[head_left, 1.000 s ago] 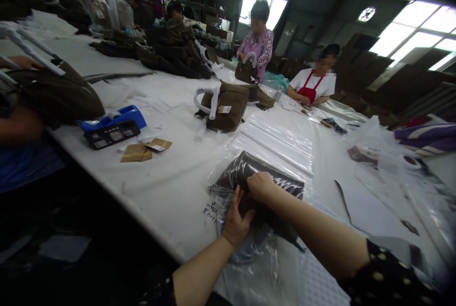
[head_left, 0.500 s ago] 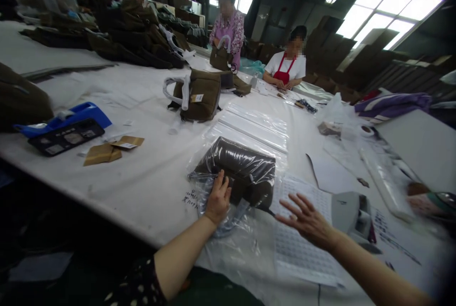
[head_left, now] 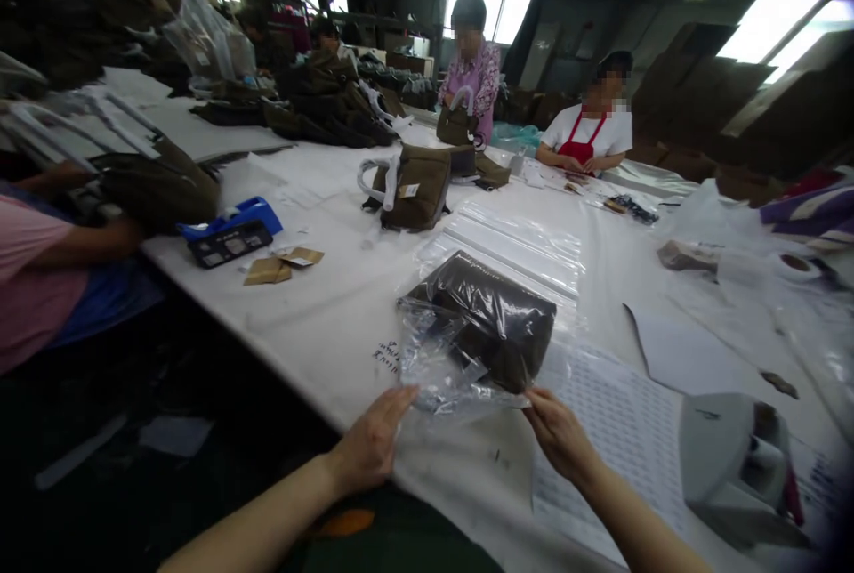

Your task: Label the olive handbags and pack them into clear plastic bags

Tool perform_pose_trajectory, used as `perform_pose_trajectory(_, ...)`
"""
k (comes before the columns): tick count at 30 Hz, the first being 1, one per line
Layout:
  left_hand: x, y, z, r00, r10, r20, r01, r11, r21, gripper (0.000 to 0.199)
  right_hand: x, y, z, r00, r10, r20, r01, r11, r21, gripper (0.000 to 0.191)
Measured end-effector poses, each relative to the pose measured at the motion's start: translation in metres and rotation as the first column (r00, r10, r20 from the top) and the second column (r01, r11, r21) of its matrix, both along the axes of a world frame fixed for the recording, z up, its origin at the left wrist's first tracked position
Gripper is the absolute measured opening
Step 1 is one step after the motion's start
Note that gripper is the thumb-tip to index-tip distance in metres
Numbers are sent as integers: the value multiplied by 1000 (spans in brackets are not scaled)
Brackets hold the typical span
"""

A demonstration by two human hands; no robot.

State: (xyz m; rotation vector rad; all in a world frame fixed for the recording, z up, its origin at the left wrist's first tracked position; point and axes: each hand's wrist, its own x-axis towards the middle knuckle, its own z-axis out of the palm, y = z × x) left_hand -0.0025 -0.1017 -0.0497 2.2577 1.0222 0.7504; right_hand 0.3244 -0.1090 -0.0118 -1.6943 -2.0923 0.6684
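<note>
A dark brown bag (head_left: 494, 310) lies on the white table inside a clear plastic bag (head_left: 433, 368). My left hand (head_left: 374, 435) pinches the near left edge of the plastic. At the near right corner, my right hand (head_left: 557, 431) grips the same plastic between thumb and fingers. The plastic's near edge is stretched between both hands. Under and beyond the brown bag are flat clear plastic bags (head_left: 527, 244). A printed sheet (head_left: 614, 431) lies to the right, close to my right hand.
A grey tape dispenser (head_left: 724, 457) stands at the right. Farther back is an upright brown bag (head_left: 417, 190). At left are a blue dispenser (head_left: 250, 217), a black phone-like object (head_left: 230, 244) and brown tags (head_left: 270, 270). People stand across the table; another person's arm is at far left.
My left hand has moved off the brown bag to the plastic's near edge. My right hand, spread before, has closed on the plastic. The view has turned left.
</note>
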Motion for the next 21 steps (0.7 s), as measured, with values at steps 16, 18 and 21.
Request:
perform_pose_trajectory(16, -46, -6, -9, 888, 460, -22, -441, 837, -324, 36, -79, -15, -11, 962, -271, 7, 270, 960, 67, 43)
perform_pose_trajectory(18, -55, -8, 3, 864, 502, -44, -485, 805, -340, 35, -90, -9, -2, 950, -293, 108, 289, 956, 48, 46)
perform_pose_trajectory(21, -42, -8, 24, 872, 479, 101, -473, 878, -78, 30, -97, -3, 4, 932, -306, 193, 301, 952, 54, 48)
